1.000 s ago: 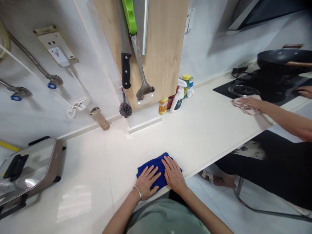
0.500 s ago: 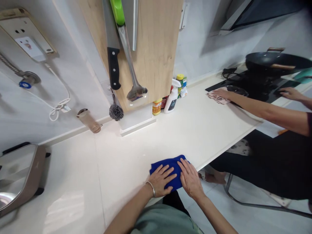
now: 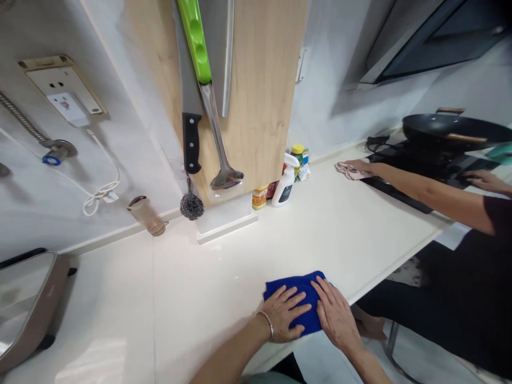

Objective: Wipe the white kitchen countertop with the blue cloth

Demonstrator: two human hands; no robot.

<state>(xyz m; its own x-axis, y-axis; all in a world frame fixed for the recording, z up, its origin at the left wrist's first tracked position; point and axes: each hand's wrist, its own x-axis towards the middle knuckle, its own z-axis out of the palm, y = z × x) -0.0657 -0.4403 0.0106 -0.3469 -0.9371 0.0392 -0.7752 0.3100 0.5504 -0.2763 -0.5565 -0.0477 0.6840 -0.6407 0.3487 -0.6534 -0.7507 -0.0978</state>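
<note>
Cream-white countertop [image 3: 208, 277] carries a folded, deep-blue microfibre cloth [image 3: 298, 290] near its front edge; the left hand [image 3: 285, 314] and right hand [image 3: 336, 314] lie on it side by side, fingers spread flat, gripping nothing.

The left hand [image 3: 285, 319] has a thin silver bracelet [image 3: 267, 325] at the wrist; both forearms are bare, without sleeves.

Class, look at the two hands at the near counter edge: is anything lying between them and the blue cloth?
Nothing visible. The left hand and the right hand both lie flat, directly on the blue cloth, which rests on the white counter at its near edge. No other object sits between hands and cloth.
</note>
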